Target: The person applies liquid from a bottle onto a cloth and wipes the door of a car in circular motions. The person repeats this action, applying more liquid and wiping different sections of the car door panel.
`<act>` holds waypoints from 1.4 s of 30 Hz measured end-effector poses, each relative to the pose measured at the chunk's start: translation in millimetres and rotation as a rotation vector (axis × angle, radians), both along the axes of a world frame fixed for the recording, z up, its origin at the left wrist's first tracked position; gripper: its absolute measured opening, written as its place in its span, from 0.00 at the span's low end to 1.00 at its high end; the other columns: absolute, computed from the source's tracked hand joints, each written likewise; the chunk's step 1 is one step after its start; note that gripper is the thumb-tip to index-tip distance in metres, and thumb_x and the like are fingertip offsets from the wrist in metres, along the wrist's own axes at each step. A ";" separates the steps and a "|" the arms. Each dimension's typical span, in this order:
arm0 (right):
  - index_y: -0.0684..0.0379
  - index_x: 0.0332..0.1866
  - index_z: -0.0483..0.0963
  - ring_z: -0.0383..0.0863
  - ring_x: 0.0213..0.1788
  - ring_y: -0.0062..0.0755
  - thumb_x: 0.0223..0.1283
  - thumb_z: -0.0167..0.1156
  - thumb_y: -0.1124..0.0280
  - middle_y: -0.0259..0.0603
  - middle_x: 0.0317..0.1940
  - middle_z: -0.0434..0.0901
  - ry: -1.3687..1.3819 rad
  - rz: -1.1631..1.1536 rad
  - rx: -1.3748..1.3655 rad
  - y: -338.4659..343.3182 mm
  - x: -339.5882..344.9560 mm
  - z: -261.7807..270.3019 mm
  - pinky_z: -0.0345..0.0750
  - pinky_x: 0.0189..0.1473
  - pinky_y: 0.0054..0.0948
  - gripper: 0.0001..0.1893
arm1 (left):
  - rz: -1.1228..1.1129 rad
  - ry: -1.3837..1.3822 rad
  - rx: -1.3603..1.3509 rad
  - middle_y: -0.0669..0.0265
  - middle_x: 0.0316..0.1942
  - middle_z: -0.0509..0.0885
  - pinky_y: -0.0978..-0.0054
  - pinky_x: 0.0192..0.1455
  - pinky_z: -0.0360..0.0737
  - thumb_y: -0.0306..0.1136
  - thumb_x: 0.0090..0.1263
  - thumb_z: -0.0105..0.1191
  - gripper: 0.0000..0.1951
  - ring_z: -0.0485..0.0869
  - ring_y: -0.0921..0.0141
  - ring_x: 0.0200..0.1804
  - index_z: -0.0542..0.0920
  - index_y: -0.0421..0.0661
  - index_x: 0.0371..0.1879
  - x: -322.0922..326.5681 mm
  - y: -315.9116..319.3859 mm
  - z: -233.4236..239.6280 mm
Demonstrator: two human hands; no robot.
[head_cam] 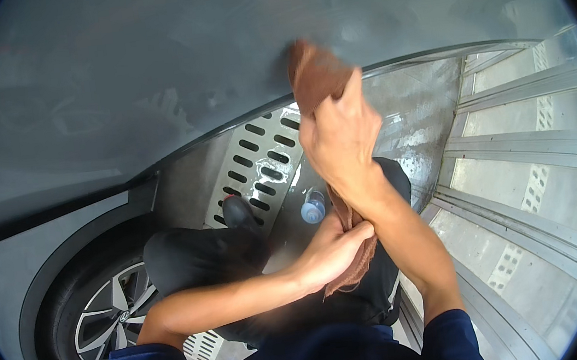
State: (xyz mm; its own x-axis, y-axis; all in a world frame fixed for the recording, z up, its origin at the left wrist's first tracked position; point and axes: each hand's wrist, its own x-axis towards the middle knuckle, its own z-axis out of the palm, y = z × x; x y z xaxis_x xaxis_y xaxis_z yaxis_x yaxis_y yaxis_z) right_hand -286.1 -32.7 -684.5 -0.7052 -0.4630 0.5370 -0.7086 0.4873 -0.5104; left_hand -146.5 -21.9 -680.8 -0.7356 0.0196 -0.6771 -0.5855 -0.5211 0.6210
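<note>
A brown cloth (316, 73) is bunched in my right hand (341, 131), its upper end pressed against the grey car body panel (148, 73). My left hand (339, 249) grips the lower stretch of the same cloth in front of my lap, below the right wrist. The cloth runs between the two hands and its frayed end hangs under the left one. Part of it is hidden behind the right wrist.
A clear plastic bottle (313, 207) with bluish contents stands on the wet floor. Beside it runs a slotted drain grate (265, 166), my boot (239, 212) on it. The car's wheel (117, 317) is at left. Metal-framed glass panels (520, 148) line the right.
</note>
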 end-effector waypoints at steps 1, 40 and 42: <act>0.59 0.29 0.77 0.80 0.38 0.47 0.41 0.64 0.74 0.51 0.39 0.71 -0.004 -0.004 0.015 -2.9 -1.7 -3.7 0.79 0.27 0.41 0.07 | 0.026 0.005 0.005 0.67 0.35 0.79 0.76 0.39 0.76 0.31 0.70 0.49 0.09 0.78 0.77 0.37 0.76 0.39 0.44 -2.2 -3.6 5.7; 0.63 0.38 0.77 0.84 0.33 0.47 0.49 0.65 0.74 0.52 0.46 0.74 -0.266 -0.252 -0.332 5.3 -13.3 -55.8 0.81 0.29 0.43 0.10 | -0.046 0.069 -0.263 0.64 0.50 0.77 0.74 0.54 0.76 0.25 0.73 0.47 0.19 0.77 0.75 0.50 0.64 0.39 0.62 11.8 7.8 1.3; 0.61 0.35 0.79 0.83 0.32 0.45 0.48 0.66 0.73 0.49 0.44 0.72 -0.199 -0.110 -0.286 -5.0 -1.2 -49.3 0.81 0.28 0.42 0.09 | 0.056 0.076 -0.287 0.64 0.49 0.77 0.73 0.54 0.76 0.25 0.73 0.47 0.19 0.77 0.74 0.50 0.65 0.39 0.61 16.6 14.5 -3.4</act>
State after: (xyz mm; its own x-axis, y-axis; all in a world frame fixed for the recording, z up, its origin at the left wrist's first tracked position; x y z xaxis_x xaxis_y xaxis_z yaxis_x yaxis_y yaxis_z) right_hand -287.3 -37.7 -733.7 -0.8461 -0.2289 0.4813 -0.5330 0.3727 -0.7596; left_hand -129.9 -7.4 -684.2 -0.7791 -0.2071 -0.5917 -0.5066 -0.3481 0.7888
